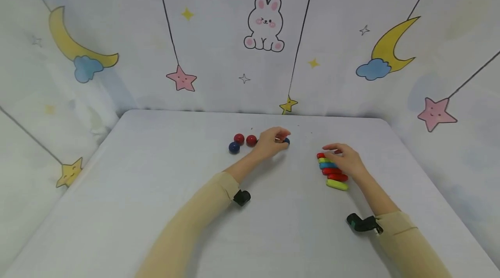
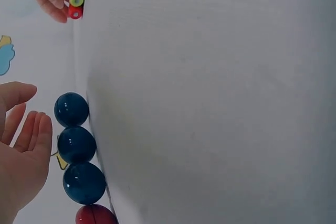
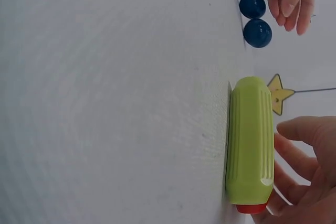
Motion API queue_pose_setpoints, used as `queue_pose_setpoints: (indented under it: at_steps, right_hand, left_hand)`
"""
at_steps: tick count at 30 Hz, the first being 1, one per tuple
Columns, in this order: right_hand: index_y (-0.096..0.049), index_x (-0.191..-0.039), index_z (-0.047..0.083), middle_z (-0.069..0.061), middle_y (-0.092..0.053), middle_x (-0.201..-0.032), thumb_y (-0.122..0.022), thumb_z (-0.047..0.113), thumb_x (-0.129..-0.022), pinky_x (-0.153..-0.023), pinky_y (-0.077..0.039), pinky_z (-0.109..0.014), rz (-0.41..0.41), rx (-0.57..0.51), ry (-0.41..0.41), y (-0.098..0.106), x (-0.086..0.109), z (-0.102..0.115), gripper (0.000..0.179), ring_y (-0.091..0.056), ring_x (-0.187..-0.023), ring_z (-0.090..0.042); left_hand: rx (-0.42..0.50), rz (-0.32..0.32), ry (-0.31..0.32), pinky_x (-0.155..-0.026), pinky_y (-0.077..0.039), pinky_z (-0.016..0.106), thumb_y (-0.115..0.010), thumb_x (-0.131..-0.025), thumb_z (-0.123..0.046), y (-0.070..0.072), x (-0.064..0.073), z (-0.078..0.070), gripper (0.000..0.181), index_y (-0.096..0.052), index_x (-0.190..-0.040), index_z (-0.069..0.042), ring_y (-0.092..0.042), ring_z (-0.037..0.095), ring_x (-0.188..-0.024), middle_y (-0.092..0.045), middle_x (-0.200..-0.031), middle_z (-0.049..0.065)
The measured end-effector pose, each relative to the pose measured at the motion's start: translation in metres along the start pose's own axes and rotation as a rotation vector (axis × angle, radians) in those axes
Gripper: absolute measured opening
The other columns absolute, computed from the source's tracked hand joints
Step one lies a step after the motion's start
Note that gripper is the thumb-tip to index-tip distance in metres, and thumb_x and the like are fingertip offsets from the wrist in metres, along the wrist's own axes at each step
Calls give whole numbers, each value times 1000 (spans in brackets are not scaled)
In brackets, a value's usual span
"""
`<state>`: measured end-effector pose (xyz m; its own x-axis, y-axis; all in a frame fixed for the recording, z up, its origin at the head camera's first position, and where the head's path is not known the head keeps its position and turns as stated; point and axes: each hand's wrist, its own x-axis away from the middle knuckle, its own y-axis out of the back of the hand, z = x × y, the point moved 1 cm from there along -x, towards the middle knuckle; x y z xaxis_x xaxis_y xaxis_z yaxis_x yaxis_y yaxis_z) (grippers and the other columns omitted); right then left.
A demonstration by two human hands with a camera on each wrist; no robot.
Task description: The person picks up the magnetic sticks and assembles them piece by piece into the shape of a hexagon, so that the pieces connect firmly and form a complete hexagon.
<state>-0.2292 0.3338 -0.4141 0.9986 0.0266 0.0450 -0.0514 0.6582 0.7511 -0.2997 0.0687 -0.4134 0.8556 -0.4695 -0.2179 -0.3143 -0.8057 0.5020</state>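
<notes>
Starry white walls [image 1: 218,44] go round a big white table [image 1: 289,234]. Over the far part of the table, the person's left hand [image 1: 271,143] has loose, softly bent fingers and grips nothing that I can see. It is close beside three blue balls [image 2: 76,145], which seem to touch in a line. The right hand [image 1: 347,161] is loose too, with its fingers over the far end of a pile of toy sticks [image 1: 332,171]. I can't tell if its fingertips touch them.

Six sticks show, red, yellow-green and blue, lying side by side, maybe so they make a neat row. The nearest one, a yellow-green stick [image 1: 337,184], lies a bit crooked. Left of the left hand are two red balls [image 1: 239,139] and one more blue ball [image 1: 234,148]; being close together may help keep them from rolling off.

From above, the left hand hides most of the line of blue balls. In the left wrist view, a red ball is cut off at the bottom. In the right wrist view, the near stick covers nearly all the others; only a red end peeks out. Both sleeves [image 1: 195,221] run off the bottom edge.
</notes>
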Motion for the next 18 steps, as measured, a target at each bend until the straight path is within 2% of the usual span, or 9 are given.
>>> queue_pose_setpoints:
  at_steps: [5,11,14,18]
  right_hand:
    - [-56,-131,2,-25,-48,-134,-53,32,-101,-92,-44,-54,-4,-2,9,0,0,-1,43,-45,-120,-41]
    - [-56,-130,2,-25,-53,-128,-53,31,-101,-88,-46,-50,2,10,1,0,0,0,42,-48,-115,-40]
    - [-57,-129,2,-25,-55,-125,-54,31,-100,-88,-45,-50,2,14,-3,0,0,1,41,-50,-112,-39]
    - [-57,-129,1,-25,-55,-124,-56,30,-100,-87,-45,-49,4,12,-12,1,0,1,40,-51,-110,-38]
  left_hand:
    - [-186,26,-68,-97,-44,25,-66,-90,-5,-5,-9,-1,37,-61,-127,-5,-56,21,-114,-60,-125,14]
    - [-398,114,-60,-107,-35,29,-63,-93,-11,-11,-12,-5,38,-58,-131,-8,-47,21,-129,-56,-133,8]
    - [-442,147,-51,-108,-34,29,-63,-94,-13,-14,-13,-5,37,-59,-130,-9,-45,21,-130,-55,-134,7]
    - [-481,159,-65,-107,-35,28,-64,-94,-14,-17,-15,-5,33,-63,-126,-9,-47,21,-128,-58,-131,6]
